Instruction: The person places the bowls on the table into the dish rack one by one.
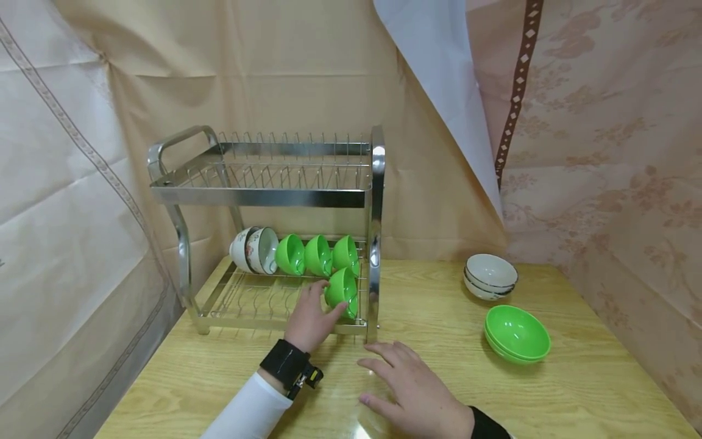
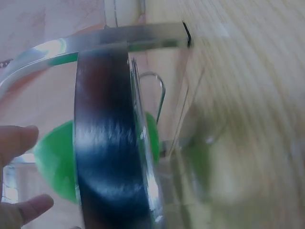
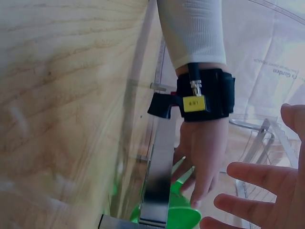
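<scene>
In the head view, my left hand [image 1: 311, 318] is at the front right of the rack's lower tier, its fingers spread beside a green bowl [image 1: 340, 286] that stands on edge there. The left wrist view shows fingertips [image 2: 42, 204] close to that bowl, partly hidden behind the rack's metal rail [image 2: 107, 138]; whether they touch it I cannot tell. Held over the table before the rack's right corner, my right hand [image 1: 414, 390] has its fingers apart and holds nothing. Behind the front bowl, three green bowls [image 1: 318, 256] and two white patterned bowls [image 1: 262, 250] stand in a row.
The two-tier metal dish rack [image 1: 263, 196] stands on a wooden table [image 1: 433, 329] against hanging cloth [image 1: 307, 67]. To its right sit stacked white bowls [image 1: 490, 274] and, nearer, stacked green bowls [image 1: 517, 335]. Wire dividers line both tiers.
</scene>
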`<action>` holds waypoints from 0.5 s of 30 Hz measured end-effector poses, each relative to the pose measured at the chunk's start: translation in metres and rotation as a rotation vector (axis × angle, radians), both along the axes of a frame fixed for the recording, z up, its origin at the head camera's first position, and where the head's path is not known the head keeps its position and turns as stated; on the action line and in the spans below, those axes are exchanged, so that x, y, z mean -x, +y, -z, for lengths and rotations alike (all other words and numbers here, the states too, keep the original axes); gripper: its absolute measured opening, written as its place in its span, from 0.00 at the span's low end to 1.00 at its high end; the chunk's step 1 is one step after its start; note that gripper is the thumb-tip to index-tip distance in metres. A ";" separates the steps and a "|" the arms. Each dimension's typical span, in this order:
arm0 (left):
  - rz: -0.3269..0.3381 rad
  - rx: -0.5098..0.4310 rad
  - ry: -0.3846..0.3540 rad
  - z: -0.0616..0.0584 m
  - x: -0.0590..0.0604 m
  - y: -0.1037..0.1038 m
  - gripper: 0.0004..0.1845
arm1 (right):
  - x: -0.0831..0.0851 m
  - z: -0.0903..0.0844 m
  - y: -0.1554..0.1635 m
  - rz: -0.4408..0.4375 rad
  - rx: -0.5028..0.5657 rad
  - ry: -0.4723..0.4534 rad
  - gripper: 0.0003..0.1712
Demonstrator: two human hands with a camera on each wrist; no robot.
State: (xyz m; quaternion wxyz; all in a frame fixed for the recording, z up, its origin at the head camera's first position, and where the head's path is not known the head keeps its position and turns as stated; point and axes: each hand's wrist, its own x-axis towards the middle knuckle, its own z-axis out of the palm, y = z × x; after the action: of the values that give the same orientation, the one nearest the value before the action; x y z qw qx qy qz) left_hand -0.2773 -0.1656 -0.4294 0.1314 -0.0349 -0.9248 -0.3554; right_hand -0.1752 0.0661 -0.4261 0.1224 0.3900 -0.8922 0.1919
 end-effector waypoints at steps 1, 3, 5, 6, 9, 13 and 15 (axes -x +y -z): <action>0.004 0.015 0.013 -0.001 -0.001 0.000 0.38 | 0.000 0.000 0.001 0.009 0.002 0.002 0.28; 0.017 0.055 0.050 -0.003 -0.003 0.001 0.37 | 0.000 -0.001 0.004 0.034 0.005 0.016 0.28; 0.038 0.111 0.092 -0.007 -0.008 0.003 0.37 | 0.002 -0.002 0.008 0.057 0.014 0.037 0.29; 0.050 0.145 0.110 -0.008 -0.011 0.004 0.38 | 0.003 -0.003 0.011 0.072 0.017 0.040 0.29; 0.099 0.258 0.163 -0.014 -0.022 0.010 0.40 | 0.008 -0.007 0.023 0.132 0.025 0.032 0.32; 0.193 0.377 0.220 -0.021 -0.038 0.020 0.42 | 0.019 -0.014 0.048 0.253 0.034 -0.016 0.35; 0.237 0.407 0.234 -0.023 -0.045 0.025 0.43 | 0.025 -0.017 0.063 0.315 0.039 -0.032 0.36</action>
State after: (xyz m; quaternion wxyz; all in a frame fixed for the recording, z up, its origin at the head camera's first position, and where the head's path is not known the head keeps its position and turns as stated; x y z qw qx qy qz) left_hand -0.2318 -0.1404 -0.4059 0.1853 -0.2097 -0.9452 -0.1683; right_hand -0.2005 0.1292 -0.4094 0.1444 0.2395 -0.9403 0.1938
